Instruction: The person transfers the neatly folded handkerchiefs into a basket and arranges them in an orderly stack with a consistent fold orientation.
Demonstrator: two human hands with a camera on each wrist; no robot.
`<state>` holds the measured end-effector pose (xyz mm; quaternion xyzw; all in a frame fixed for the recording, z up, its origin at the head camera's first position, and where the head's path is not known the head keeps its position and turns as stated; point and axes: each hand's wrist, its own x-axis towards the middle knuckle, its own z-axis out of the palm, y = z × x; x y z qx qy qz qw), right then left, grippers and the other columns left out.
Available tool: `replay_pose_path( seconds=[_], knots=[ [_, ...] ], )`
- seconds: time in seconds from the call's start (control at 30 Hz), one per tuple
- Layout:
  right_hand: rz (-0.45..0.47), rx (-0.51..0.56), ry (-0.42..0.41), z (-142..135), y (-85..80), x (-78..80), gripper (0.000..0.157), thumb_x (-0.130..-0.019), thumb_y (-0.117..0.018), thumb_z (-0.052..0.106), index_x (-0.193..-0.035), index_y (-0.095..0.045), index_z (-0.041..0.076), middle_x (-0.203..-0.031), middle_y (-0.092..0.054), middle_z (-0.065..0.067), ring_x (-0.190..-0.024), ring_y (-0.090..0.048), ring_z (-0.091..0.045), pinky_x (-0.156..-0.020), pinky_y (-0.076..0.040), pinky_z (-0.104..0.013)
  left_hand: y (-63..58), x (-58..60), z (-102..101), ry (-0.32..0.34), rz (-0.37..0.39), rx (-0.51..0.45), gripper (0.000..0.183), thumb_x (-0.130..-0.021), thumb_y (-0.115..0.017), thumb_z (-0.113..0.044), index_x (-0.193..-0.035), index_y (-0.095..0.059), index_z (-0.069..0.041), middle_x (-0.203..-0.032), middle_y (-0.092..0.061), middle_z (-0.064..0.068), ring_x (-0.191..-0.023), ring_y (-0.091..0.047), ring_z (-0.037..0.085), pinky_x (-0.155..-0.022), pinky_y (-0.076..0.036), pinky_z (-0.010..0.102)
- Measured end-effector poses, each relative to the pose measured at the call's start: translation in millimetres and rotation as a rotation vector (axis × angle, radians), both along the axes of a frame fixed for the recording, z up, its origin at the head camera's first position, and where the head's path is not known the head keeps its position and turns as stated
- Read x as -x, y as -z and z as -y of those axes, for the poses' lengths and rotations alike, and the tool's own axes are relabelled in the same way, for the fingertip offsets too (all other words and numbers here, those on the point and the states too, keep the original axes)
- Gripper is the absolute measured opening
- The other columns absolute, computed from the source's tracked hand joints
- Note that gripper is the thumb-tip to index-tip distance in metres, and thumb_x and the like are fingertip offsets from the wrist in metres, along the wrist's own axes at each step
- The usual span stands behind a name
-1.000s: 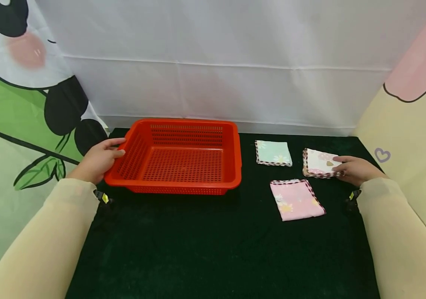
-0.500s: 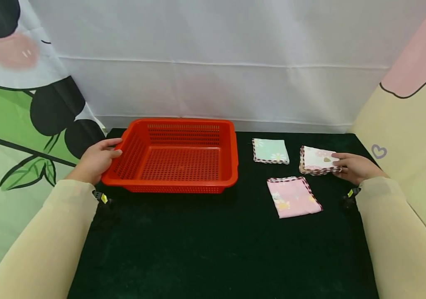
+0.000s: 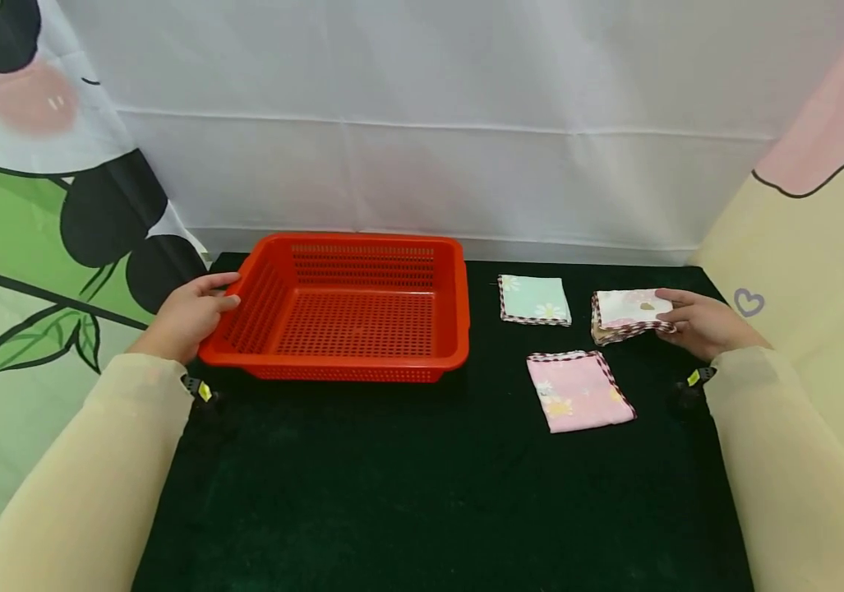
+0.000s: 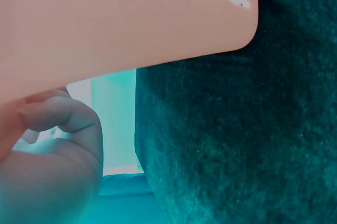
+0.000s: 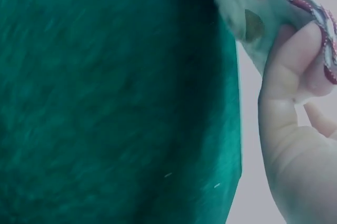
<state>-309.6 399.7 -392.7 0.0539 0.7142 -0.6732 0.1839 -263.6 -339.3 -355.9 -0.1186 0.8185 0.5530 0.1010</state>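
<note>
My left hand [image 3: 183, 322] pinches the left rim of a red plastic basket [image 3: 355, 363] with perforated walls and floor; nothing lies inside it. The left wrist view shows the bent thumb [image 4: 73, 116] close under the basket's side [image 4: 131, 29]. On the right, my right hand [image 3: 710, 327] pinches the right edge of a folded white handkerchief [image 3: 623, 306] with a checked border. That edge is raised, and a tan layer shows beneath. In the right wrist view, the thumb [image 5: 295, 55] presses against the cloth [image 5: 263, 16]; some fingers are hidden.
A folded mint handkerchief [image 3: 536, 298] with daisies lies between the basket and the white one. Nearer me lies a pink handkerchief [image 3: 580, 393], slightly askew. Dark green cloth covers the table [image 3: 392, 493]. A white curtain [image 3: 422, 173] hangs behind, with printed cloths at both sides.
The right hand has lifted the white handkerchief's right edge a little, with the thumb now beneath it. The left hand stays at the basket rim. The head view has shifted slightly.
</note>
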Motion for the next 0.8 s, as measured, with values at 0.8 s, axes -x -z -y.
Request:
replay_pose_path(
  seconds=[0.8],
  knots=[
    [-0.19, 0.342, 0.054, 63.2, -45.3, -19.2, 0.069, -0.107, -0.049, -0.003, -0.166, -0.018, 0.012, -0.155, -0.028, 0.002, -0.103, -0.058, -0.011, -0.083, -0.052, -0.025, 1.5, 4.9, 1.7, 0.018, 0.005, 0.017, 0.061, -0.109, -0.05, -0.032, -0.165, -0.027, -0.022, -0.158, -0.035, 0.018, -0.132, -0.048, 0.036, -0.088, -0.058, 0.035]
  ],
)
